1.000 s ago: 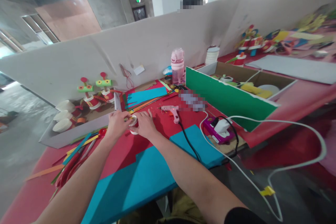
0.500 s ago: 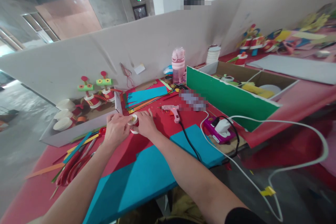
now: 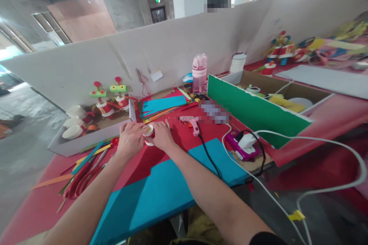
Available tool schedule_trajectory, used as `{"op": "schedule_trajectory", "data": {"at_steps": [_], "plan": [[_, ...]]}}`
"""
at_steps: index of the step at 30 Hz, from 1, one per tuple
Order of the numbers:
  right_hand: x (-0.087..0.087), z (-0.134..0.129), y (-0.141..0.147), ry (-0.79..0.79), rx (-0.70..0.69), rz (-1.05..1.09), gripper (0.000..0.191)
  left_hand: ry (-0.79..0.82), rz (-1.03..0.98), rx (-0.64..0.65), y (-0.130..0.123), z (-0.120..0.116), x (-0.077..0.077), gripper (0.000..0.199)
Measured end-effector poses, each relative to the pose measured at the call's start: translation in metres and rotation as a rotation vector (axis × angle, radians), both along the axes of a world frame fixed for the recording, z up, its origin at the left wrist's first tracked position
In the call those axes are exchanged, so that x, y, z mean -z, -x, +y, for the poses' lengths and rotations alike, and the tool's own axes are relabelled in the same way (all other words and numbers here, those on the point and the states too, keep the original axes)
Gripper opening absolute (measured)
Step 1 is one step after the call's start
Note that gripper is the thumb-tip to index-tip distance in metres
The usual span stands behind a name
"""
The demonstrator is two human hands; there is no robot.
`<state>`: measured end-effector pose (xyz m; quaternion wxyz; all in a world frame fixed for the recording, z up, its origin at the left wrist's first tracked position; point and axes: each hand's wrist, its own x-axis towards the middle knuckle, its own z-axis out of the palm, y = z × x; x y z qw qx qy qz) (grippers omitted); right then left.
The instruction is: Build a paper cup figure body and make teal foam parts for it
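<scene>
Both hands meet around a small red-and-white cup (image 3: 148,130), which is between them at the red counter (image 3: 135,166), left of a pink glue gun (image 3: 191,120). The right hand (image 3: 163,136) has its fingers curled closely round the cup's side and holds it; the left hand (image 3: 130,138) has its fingers bent together at the rim, though they hide one another, so I cannot tell whether they pinch anything. The glue gun lies on its side, its black cable (image 3: 207,155) running over the blue sheets (image 3: 169,180) along the near edge. Left of the hands are paper strips (image 3: 59,181) beside red-handled tools (image 3: 83,180). Beyond these, a low box (image 3: 94,139) holds white cups (image 3: 73,133) and two figures with green heads (image 3: 98,94). A pink bottle (image 3: 199,74) stands near the pale partition (image 3: 172,44), and a purple power strip (image 3: 244,153) sits before a green-sided box (image 3: 253,109).
</scene>
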<state>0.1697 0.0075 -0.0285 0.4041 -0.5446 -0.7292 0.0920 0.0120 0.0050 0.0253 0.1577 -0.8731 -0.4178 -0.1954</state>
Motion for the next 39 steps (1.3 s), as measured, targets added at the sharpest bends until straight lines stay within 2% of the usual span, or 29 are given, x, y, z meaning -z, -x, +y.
{"op": "schedule_trajectory", "data": {"at_steps": [9, 17, 25, 30, 35, 37, 39], "plan": [[0.002, 0.001, 0.001, -0.006, -0.006, -0.002, 0.04, -0.018, 0.023, -0.001, 0.0, -0.001, 0.002, 0.038], [0.001, 0.001, 0.001, -0.004, -0.003, -0.002, 0.037, -0.015, 0.016, 0.0, 0.001, -0.003, 0.002, 0.038], [0.004, 0.001, 0.002, -0.042, -0.003, 0.006, 0.044, -0.051, -0.017, -0.028, 0.001, -0.008, -0.008, 0.046], [0.005, 0.002, 0.002, -0.056, -0.011, 0.015, 0.052, -0.102, -0.061, -0.028, 0.007, -0.012, -0.021, 0.047], [0.005, 0.003, 0.001, -0.104, -0.023, 0.049, 0.063, -0.113, -0.196, -0.044, 0.019, -0.028, -0.036, 0.044], [0.002, 0.001, -0.002, -0.126, -0.021, 0.061, 0.067, -0.05, -0.32, -0.043, 0.023, -0.041, -0.033, 0.042], [-0.002, -0.001, -0.007, -0.157, -0.031, 0.078, 0.062, 0.095, -0.509, -0.034, 0.027, -0.056, -0.023, 0.038]]}}
